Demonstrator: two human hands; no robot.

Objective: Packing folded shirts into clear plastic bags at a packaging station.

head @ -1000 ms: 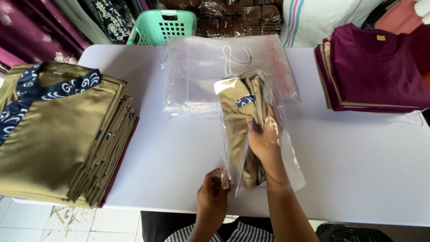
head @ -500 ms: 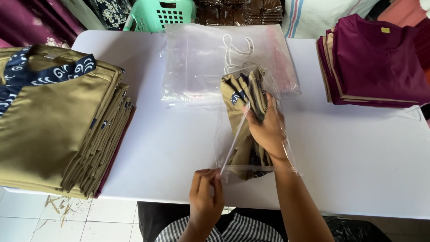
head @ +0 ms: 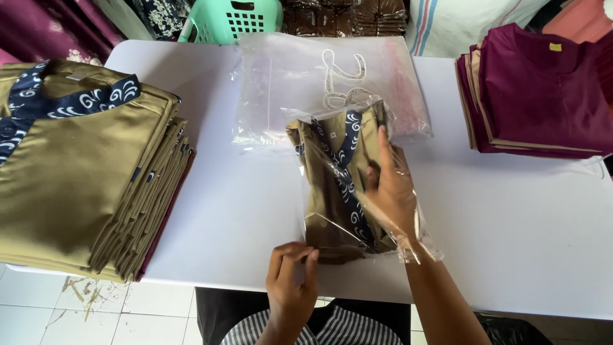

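A folded olive shirt (head: pixel 322 191) with a navy patterned collar lies on the white table (head: pixel 511 217), partly inside a clear plastic bag (head: pixel 418 246). My right hand (head: pixel 391 188) is inside the bag's mouth and rests flat on the shirt, fingers stretched toward the collar. At the near table edge, my left hand (head: pixel 292 278) pinches the near edge of the bag just below the shirt's bottom fold. The shirt's lower end sticks out of the bag there.
A tall stack of folded olive shirts (head: pixel 76 172) fills the left side. Empty clear bags (head: pixel 287 83) lie behind the shirt. Folded maroon garments (head: pixel 543 102) sit at the right. A green basket (head: pixel 233 19) stands beyond the table.
The bagged shirt has come down from a raised tilt to lie flat on the table. My right hand went from gripping it to lying flat on it; my left hand stays at the bag's near edge.
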